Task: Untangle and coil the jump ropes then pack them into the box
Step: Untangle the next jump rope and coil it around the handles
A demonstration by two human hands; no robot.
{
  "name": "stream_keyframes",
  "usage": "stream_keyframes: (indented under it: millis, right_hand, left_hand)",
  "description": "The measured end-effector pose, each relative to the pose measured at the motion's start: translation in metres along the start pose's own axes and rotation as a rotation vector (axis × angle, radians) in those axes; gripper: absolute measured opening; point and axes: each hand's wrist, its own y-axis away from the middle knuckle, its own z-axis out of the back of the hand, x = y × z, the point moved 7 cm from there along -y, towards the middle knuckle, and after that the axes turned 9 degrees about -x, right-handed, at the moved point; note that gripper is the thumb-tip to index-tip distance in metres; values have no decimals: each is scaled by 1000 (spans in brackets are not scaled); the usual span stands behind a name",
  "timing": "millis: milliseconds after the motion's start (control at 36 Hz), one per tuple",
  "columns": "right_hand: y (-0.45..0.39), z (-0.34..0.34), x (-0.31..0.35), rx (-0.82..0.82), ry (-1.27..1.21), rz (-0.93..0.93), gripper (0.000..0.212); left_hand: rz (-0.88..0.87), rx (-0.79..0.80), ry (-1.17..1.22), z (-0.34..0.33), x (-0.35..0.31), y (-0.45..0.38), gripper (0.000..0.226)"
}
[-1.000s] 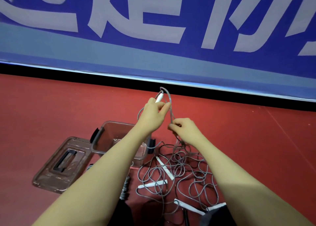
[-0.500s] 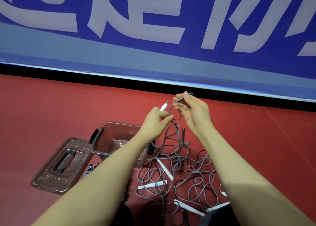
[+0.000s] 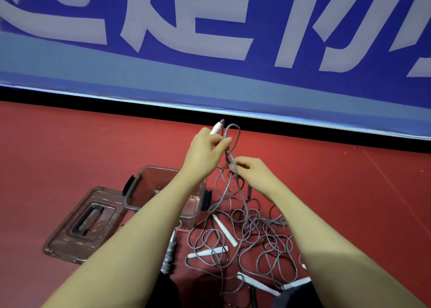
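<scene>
A tangle of grey jump ropes (image 3: 247, 240) with white handles lies on the red floor in front of me. My left hand (image 3: 203, 149) is raised above it, gripping a white handle (image 3: 215, 128) together with a loop of grey cord (image 3: 234, 135) that sticks up past the fingers. My right hand (image 3: 249, 168) sits just below and to the right, pinching the same cord where it hangs down to the pile. The clear brown box (image 3: 149, 186) stands open behind my left forearm. A coiled grey rope (image 3: 169, 254) lies near the box's front corner.
The box's lid (image 3: 79, 226) with a dark handle lies flat on the floor to the left. A blue banner with large pale characters (image 3: 210, 39) runs along the far edge of the floor. Dark trouser knees show at the bottom.
My right hand came down from beside the handle to a lower point on the cord. My left hand rose a little, and a fresh loop now stands above its fingers.
</scene>
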Motion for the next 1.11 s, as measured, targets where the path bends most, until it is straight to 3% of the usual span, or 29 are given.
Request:
stream_keyframes:
  millis: [56,139,194,250,361,500,611,667,722,778,833,944,1111]
  right_hand:
    - [-2,1,-4,-29,-28,-31,21]
    - [-3,2,-2,-48,-268,-114,25]
    - [-1,1,4,-22,-340,-65,22]
    - [2,1,12,-21,-339,21,11]
    - [-1,2,15,-103,-240,70,26]
    - [-11,6,-6,-209,-276,-156,37]
    - [-12,8,-34,-265,-280,-361,26]
    - [-16,15,-39,-317,-53,-285,12]
    - [-15,24,-24,-400,133,-127,21]
    - [-9,26,-2,-411,49,45,32]
    - [-3,21,17,-308,-125,124,31]
    - [1,0,25,-83,-180,120,11]
    - [-9,10,7,-231,-271,-5,15]
  left_hand:
    - [4,-10,16,3,0,-1,31]
    - [10,-42,32,9,0,-2,30]
    - [18,-55,36,11,2,-3,31]
    - [21,-50,34,10,2,-4,32]
    - [13,-22,32,8,-1,-2,33]
    - [12,-15,89,9,-8,-2,35]
    - [30,-12,162,12,-11,-4,31]
    - [27,-6,161,13,-13,-5,30]
    - [11,9,152,13,-14,-5,30]
    - [-2,20,147,11,-15,-5,29]
    - [-8,13,140,11,-15,-5,28]
    - [-3,-11,133,12,-14,-6,27]
    - [158,124,117,-3,5,-1,31]
